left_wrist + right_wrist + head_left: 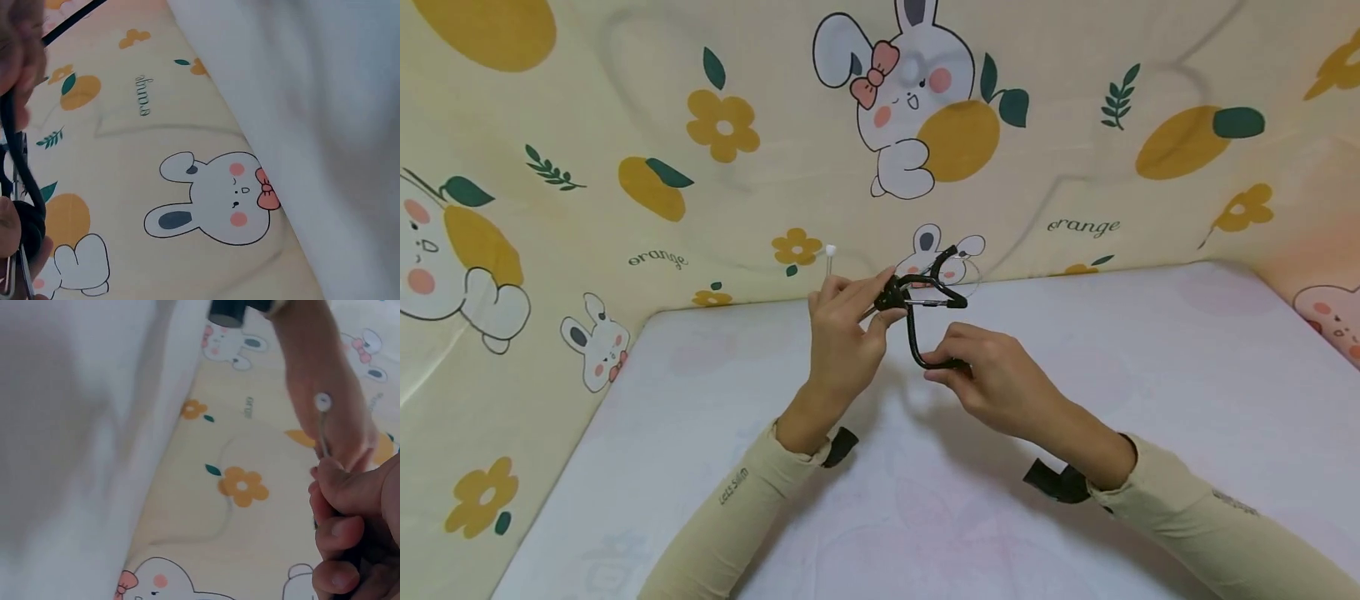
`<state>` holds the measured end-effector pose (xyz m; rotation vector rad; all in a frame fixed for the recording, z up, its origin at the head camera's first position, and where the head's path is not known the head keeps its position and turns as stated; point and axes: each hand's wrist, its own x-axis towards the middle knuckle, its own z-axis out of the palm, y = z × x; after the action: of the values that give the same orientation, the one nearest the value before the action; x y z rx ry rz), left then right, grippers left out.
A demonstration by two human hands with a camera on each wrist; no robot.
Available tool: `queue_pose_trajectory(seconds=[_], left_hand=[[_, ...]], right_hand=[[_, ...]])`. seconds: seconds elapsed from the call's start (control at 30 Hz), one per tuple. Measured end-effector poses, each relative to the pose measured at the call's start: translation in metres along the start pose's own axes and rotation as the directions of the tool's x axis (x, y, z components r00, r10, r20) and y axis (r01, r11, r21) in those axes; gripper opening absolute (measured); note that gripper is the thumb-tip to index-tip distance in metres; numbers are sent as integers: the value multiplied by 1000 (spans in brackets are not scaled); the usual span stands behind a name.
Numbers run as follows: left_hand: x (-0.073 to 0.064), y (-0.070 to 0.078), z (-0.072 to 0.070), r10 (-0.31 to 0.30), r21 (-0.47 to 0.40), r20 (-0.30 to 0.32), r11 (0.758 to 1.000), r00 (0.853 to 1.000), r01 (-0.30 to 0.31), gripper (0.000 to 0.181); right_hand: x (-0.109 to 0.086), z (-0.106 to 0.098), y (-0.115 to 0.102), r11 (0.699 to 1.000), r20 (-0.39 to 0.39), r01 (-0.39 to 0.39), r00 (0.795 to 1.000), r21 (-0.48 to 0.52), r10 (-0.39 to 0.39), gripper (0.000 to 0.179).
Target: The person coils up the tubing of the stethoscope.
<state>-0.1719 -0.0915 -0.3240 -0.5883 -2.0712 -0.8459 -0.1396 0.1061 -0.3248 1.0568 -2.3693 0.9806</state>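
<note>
A black bent-rod frame (912, 333) with thin metal rods is held up between both hands over the white surface. My left hand (846, 354) pinches its dark joint (891, 293) between thumb and fingers. Lower on the right, my right hand (1003, 379) grips the frame's bent lower end. One thin rod with a white tip (831, 250) sticks up behind the left fingers. The left wrist view catches the black rod (24, 169) and the round joint (31, 231) at its left edge. In the right wrist view, curled fingers (337, 534) wrap a black length, partly hidden.
A white-covered table (700, 433) lies beneath both hands. Behind it and along the left rises a cream cloth (760, 175) printed with rabbits and oranges. Black straps (1058, 482) show at the cuffs of the beige sleeves (752, 496).
</note>
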Motion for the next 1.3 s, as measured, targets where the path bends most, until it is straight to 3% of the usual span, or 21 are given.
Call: queue_pose_trajectory(seconds=[0.07, 0.2, 0.43, 0.67, 0.77, 1.1, 1.3], left_hand=[[2, -1, -2, -24, -43, -12, 999, 1000, 24, 46], [3, -2, -4, -18, -78, -32, 997, 999, 16, 43], [2, -2, -2, 79, -6, -22, 997, 997, -79, 39], [2, -2, -5, -32, -44, 17, 999, 999, 33, 42], [2, -3, -4, -51, -46, 37, 998, 998, 53, 41], [1, -3, 0, 57, 7, 36, 998, 998, -57, 38], [-4, -2, 4, 111, 118, 82, 986, 990, -120, 38]], right_hand=[[0, 4, 0, 1000, 3, -3, 1000, -15, 3, 8], [-1, 7, -1, 999, 7, 2, 1000, -47, -2, 8], [0, -4, -4, 999, 12, 34, 999, -34, -34, 8], [0, -2, -8, 999, 62, 11, 998, -43, -8, 7], [-1, 0, -8, 999, 74, -9, 997, -53, 13, 6], [3, -18, -5, 1000, 51, -13, 999, 11, 13, 8], [4, -22, -2, 1000, -20, -17, 1000, -23, 16, 11]])
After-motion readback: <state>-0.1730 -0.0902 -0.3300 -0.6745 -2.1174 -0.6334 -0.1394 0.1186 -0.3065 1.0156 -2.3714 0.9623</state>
